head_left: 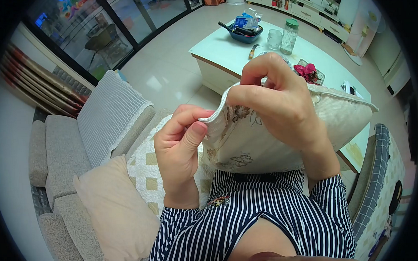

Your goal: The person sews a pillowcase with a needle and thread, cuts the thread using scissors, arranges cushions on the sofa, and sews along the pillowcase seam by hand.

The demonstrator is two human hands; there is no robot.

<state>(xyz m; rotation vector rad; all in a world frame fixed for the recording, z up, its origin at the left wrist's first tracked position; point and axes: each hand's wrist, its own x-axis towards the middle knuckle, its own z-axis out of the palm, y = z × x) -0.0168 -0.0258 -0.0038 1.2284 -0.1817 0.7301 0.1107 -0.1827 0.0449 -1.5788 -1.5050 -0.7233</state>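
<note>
Before the striped shirt (262, 200), near the coffee table (208, 51), sits a floral cushion (274, 151), its white edging (220, 107) pinched by the left hand (178, 147) and apparently by the right hand (291, 102), whose fingertips are partly hidden. Drawing that edge taut between both grips should prevent bunching.

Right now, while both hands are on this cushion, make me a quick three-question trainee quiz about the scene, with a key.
1. What does the left hand pinch between thumb and finger?

2. What colour is the lid of the tall clear glass jar on the pale-topped table? (a) red (b) green (c) yellow

3. True or false: the plain peach fabric pillow lies apart from the right hand.

Key:
1. The cream floral fabric cushion, by its pale edge.
2. b
3. True
</note>
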